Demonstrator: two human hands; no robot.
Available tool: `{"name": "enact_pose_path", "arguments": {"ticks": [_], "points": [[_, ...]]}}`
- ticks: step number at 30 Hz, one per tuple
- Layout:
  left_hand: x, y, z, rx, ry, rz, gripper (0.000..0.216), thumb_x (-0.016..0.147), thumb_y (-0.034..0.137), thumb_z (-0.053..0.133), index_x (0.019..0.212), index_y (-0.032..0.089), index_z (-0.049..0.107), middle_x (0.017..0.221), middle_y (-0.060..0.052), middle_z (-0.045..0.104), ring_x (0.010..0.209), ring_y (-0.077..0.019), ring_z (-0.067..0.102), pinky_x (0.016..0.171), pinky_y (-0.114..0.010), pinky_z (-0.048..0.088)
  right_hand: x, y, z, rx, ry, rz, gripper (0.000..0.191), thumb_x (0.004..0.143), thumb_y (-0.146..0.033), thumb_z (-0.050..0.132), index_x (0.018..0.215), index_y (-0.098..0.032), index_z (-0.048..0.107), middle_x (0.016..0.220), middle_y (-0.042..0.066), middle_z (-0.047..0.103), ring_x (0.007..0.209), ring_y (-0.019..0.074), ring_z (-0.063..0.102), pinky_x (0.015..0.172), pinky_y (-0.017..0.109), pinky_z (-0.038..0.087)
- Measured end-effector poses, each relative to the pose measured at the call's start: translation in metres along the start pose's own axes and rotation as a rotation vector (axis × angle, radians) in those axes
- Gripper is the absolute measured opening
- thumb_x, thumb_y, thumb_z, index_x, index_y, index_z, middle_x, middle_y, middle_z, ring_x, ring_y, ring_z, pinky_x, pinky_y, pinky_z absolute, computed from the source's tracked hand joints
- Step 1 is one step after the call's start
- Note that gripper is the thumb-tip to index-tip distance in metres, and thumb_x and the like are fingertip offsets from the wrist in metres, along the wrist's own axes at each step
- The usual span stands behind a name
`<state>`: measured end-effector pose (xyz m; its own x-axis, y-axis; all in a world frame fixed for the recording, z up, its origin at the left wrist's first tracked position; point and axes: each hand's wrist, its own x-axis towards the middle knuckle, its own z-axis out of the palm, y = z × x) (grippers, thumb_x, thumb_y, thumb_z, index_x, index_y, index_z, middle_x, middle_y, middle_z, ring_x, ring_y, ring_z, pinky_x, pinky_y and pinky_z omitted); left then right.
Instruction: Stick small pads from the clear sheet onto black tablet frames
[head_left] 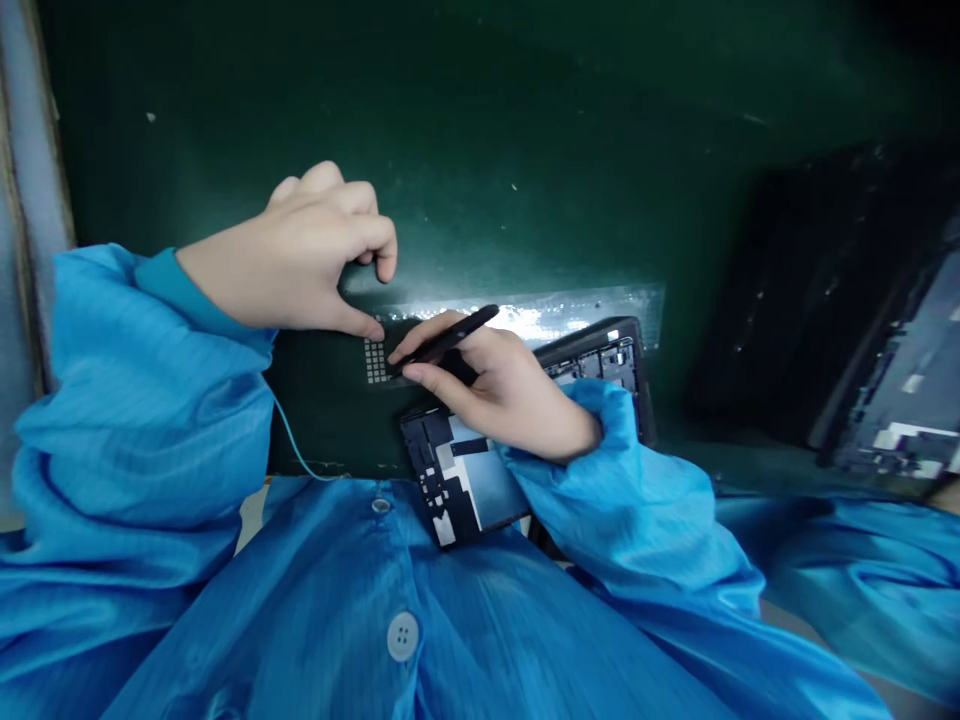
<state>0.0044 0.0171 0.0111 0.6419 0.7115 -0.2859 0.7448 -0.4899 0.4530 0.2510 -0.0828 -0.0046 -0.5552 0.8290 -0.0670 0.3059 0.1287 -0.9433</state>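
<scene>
My left hand (pixel 322 245) hangs over the green mat with its fingers curled and the thumb apart from them. The thumb tip rests at the top of a small sheet of pale square pads (pixel 374 362). In my right hand (pixel 499 385) is a slim black tool, by its shape tweezers (pixel 457 333), gripped between thumb and fingers. Its lower tip points at the sheet's right edge; whether it holds a pad is too small to tell. Below my right hand a dark device frame with a screen-like panel (pixel 491 485) lies tilted at the mat's near edge, partly covered by the sleeve.
Behind my right wrist sits another open device housing (pixel 615 365), partly hidden. A clear plastic strip (pixel 585 308) lies across the green mat (pixel 450 130). Dark device parts (pixel 900 410) are at the right, near another person's blue sleeve (pixel 862 580). A thin blue cord (pixel 291 437) hangs from my left cuff.
</scene>
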Motion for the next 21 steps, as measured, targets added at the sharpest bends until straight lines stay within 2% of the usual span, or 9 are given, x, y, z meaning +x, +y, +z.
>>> {"name": "enact_pose_path", "arguments": {"ticks": [2,5,7,9,11,14,16,19,21], "points": [[0.001,0.003,-0.001,-0.018,-0.012,-0.017,0.044,0.071,0.034,0.102,0.107,0.021,0.080,0.118,-0.009,0.068,0.137,-0.0411,0.056,0.124,-0.064,0.043,-0.001,0.001,0.001,-0.006,0.007,-0.003,0.010,0.111,-0.028,0.072,0.120,-0.023,0.074,0.116,0.006,0.084,0.106,0.0223,0.082,0.097,0.036,0.066],[0.005,-0.001,0.000,-0.041,-0.038,-0.066,0.046,0.067,0.040,0.104,0.102,0.023,0.080,0.114,-0.007,0.067,0.138,-0.0401,0.055,0.125,-0.060,0.042,0.004,0.002,0.002,-0.002,0.003,-0.016,0.008,0.111,-0.029,0.072,0.116,-0.023,0.075,0.113,0.006,0.085,0.106,0.0234,0.082,0.098,0.038,0.067],[0.006,-0.007,-0.001,-0.013,-0.027,-0.070,0.047,0.068,0.046,0.104,0.102,0.024,0.079,0.115,-0.007,0.068,0.136,-0.0380,0.055,0.124,-0.056,0.043,0.004,0.002,-0.001,0.107,0.014,0.010,0.014,0.110,-0.036,0.075,0.112,-0.022,0.075,0.109,0.006,0.085,0.101,0.0223,0.082,0.096,0.038,0.068],[0.002,-0.008,-0.003,0.010,-0.006,-0.049,0.047,0.074,0.052,0.100,0.106,0.025,0.079,0.118,-0.007,0.070,0.133,-0.0347,0.055,0.124,-0.054,0.044,-0.007,0.000,-0.011,0.291,0.105,0.062,0.025,0.109,-0.047,0.078,0.111,-0.023,0.073,0.106,0.005,0.084,0.094,0.0198,0.081,0.091,0.036,0.069],[-0.008,0.002,-0.005,-0.032,0.033,-0.025,0.048,0.083,0.058,0.091,0.114,0.025,0.077,0.120,-0.007,0.070,0.127,-0.0317,0.057,0.119,-0.050,0.048,-0.035,-0.001,-0.025,0.415,0.311,0.099,0.030,0.107,-0.054,0.079,0.110,-0.025,0.071,0.102,0.002,0.083,0.086,0.0175,0.079,0.081,0.034,0.069],[-0.028,0.044,0.004,-0.099,0.154,0.007,0.049,0.094,0.064,0.079,0.123,0.025,0.072,0.123,-0.008,0.070,0.120,-0.0318,0.063,0.109,-0.049,0.055,-0.104,0.001,-0.045,0.351,0.715,0.152,0.025,0.104,-0.048,0.084,0.106,-0.027,0.072,0.095,0.000,0.082,0.079,0.0166,0.078,0.071,0.030,0.065],[-0.039,0.082,0.021,0.004,0.203,0.017,0.052,0.097,0.070,0.074,0.122,0.025,0.071,0.124,-0.012,0.070,0.120,-0.0375,0.064,0.105,-0.055,0.057,-0.155,0.006,-0.050,0.270,0.906,0.244,0.022,0.101,-0.043,0.087,0.103,-0.026,0.073,0.092,0.000,0.082,0.075,0.0157,0.076,0.067,0.028,0.063],[-0.045,0.132,0.053,0.131,0.126,0.044,0.065,0.095,0.069,0.079,0.134,0.019,0.068,0.135,-0.020,0.069,0.125,-0.0460,0.065,0.100,-0.061,0.061,-0.212,0.016,-0.043,0.201,0.992,0.395,0.021,0.101,-0.041,0.087,0.102,-0.024,0.075,0.092,0.002,0.084,0.073,0.0148,0.075,0.066,0.026,0.060],[-0.043,0.150,0.069,0.182,0.072,0.038,0.071,0.092,0.065,0.084,0.140,0.016,0.066,0.137,-0.023,0.067,0.126,-0.0491,0.064,0.101,-0.063,0.061,-0.231,0.022,-0.033,0.169,1.004,0.394,0.020,0.103,-0.041,0.085,0.106,-0.024,0.075,0.096,0.003,0.085,0.081,0.0158,0.079,0.073,0.027,0.064]]}}
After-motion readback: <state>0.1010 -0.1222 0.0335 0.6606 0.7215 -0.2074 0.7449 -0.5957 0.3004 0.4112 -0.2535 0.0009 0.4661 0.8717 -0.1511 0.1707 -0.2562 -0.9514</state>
